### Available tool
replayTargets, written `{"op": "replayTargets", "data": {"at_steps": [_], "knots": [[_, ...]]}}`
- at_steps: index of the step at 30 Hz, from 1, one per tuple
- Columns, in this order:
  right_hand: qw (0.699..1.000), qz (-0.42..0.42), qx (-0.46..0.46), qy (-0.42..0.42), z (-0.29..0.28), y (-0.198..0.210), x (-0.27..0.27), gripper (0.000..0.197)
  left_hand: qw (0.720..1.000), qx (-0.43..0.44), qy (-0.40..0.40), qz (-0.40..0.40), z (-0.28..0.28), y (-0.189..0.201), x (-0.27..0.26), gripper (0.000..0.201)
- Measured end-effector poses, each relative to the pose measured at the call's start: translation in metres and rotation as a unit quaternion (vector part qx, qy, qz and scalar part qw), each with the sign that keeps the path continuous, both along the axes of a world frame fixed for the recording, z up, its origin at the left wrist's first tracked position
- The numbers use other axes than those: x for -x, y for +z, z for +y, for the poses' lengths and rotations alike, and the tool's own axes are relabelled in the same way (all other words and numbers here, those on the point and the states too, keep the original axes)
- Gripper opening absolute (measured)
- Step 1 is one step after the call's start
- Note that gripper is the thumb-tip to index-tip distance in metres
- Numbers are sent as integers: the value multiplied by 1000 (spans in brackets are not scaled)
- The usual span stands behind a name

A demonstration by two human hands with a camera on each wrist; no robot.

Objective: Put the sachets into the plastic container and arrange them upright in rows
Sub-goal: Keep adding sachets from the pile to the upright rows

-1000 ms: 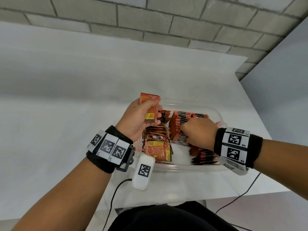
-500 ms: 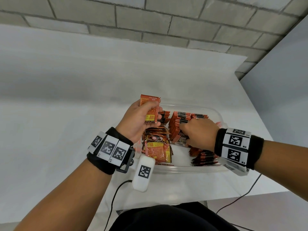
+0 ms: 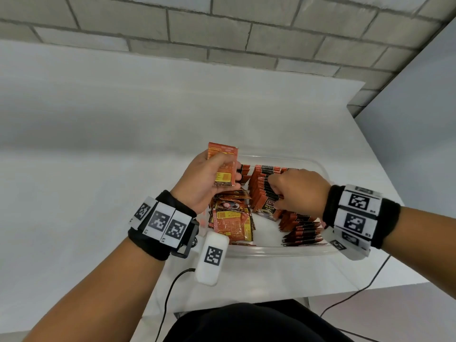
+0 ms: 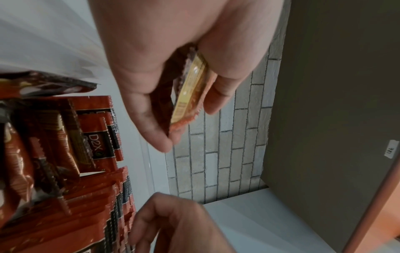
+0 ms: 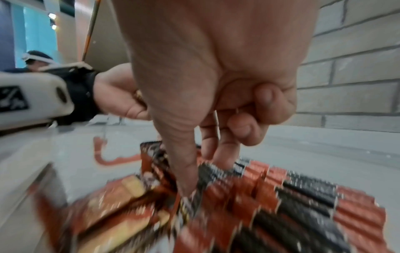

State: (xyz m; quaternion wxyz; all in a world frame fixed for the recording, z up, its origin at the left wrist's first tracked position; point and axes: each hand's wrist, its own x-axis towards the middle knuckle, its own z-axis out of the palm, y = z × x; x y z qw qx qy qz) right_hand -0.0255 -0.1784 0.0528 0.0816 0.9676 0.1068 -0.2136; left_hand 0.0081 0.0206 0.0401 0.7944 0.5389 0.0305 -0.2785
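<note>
Over the clear plastic container on the white table, the left hand grips a small stack of sachets, thumb on one face and fingers curled behind, holding it upright above the box's far left corner. The right hand is down among the standing row, its thumb and forefinger pushed in between packets as if parting them; whether it actually pinches one I cannot tell, the wrist view being blurred. A loose pile lies flat at the left of the box, and another row leans at the near right. These look light, thin and crinkly, slick on their faces, so they probably slide and topple easily; best pinched flat across both faces, near the top edge.
</note>
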Motion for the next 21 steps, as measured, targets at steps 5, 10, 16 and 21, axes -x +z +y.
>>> {"op": "replayTargets", "data": {"at_steps": [5, 10, 16, 21], "knots": [[969, -36, -218, -112, -12, 42, -15, 18, 998, 12, -65, 20, -5, 5, 5, 14], [902, 12, -407, -140, 0, 62, -5, 33, 991, -22, -121, -46, -16, 14, 8, 13], [859, -132, -473, -141, 0, 54, 1, 16, 994, -20, -101, -42, -19, 26, 8, 28], [862, -277, -421, -60, -1, 43, 7, 25, 998, -6, -50, 32, -18, 30, 0, 38]]}}
